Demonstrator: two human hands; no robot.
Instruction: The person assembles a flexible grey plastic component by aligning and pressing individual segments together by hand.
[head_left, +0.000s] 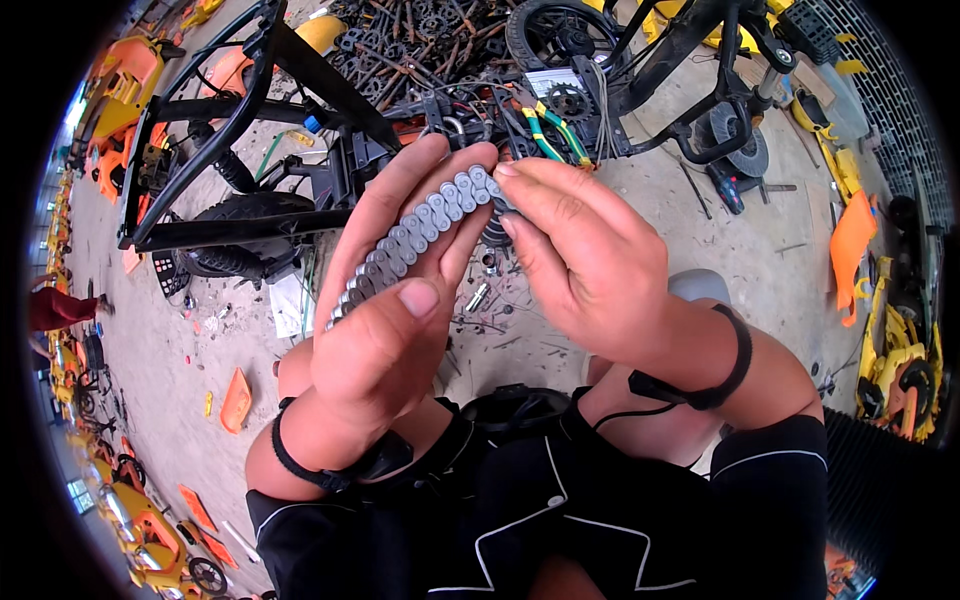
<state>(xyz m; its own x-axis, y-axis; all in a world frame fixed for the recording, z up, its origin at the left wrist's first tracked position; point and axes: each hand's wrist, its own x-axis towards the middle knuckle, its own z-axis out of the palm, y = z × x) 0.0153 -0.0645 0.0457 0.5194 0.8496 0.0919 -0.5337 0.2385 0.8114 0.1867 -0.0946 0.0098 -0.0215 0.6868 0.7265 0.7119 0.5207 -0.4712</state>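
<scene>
A silver-grey roller chain (425, 222) lies in a bent row across the palm and fingers of my left hand (385, 300). The left thumb rests by its lower part, and the fingers curl behind it. With thumb and forefinger, my right hand (590, 245) pinches the chain's upper end. Both hands are raised in front of my body, above the concrete floor. Part of the chain's lower end is hidden by the left thumb.
Ahead, black metal frames (195, 225) and a wheel (562, 35) stand around a heap of rusty parts (420, 40). Green-and-yellow-handled pliers (548, 130) lie beyond my hands. A power drill (727, 188) is on the floor at right; an orange panel (236, 401) lies at left.
</scene>
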